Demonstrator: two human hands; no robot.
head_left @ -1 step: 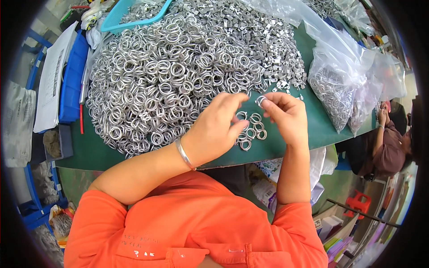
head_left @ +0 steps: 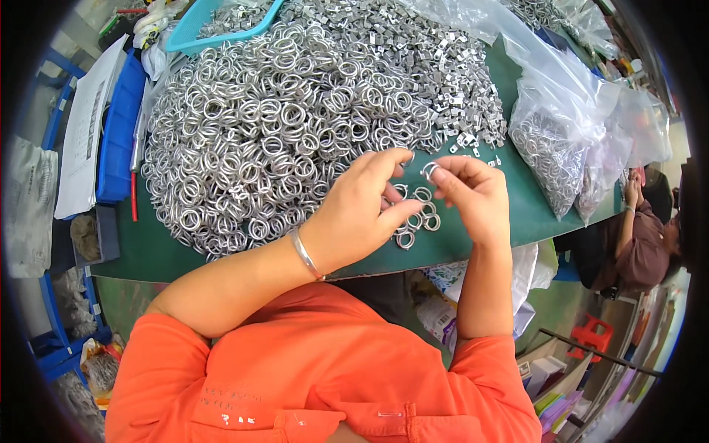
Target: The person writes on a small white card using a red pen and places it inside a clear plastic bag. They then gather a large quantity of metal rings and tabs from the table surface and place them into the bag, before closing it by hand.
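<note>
My right hand (head_left: pixel 476 192) is closed, thumb and fingertips pinching a silver metal ring (head_left: pixel 426 170) above the green table. Left of it, my left hand (head_left: pixel 362 199) has its thumb and forefinger spread apart, the other fingers bent. A small dark spot shows by the left forefinger's tip, too small to make out. Under and between the hands lie several loose rings (head_left: pixel 405 240). Beyond the left hand rises a large heap of the same rings (head_left: pixel 258 125). Small bent metal clips (head_left: pixel 458 81) form a pile behind the right hand.
A blue plastic basket (head_left: pixel 255 31) stands at the far left. Clear bags of rings (head_left: pixel 550 159) sit on the right of the green table (head_left: pixel 140 255). A blue tray (head_left: pixel 122 133) with papers is at the left edge. Another person (head_left: pixel 642 247) sits at far right.
My left thumb and forefinger have spread slightly further apart. The ring in my right hand has shifted a little to the left and down.
</note>
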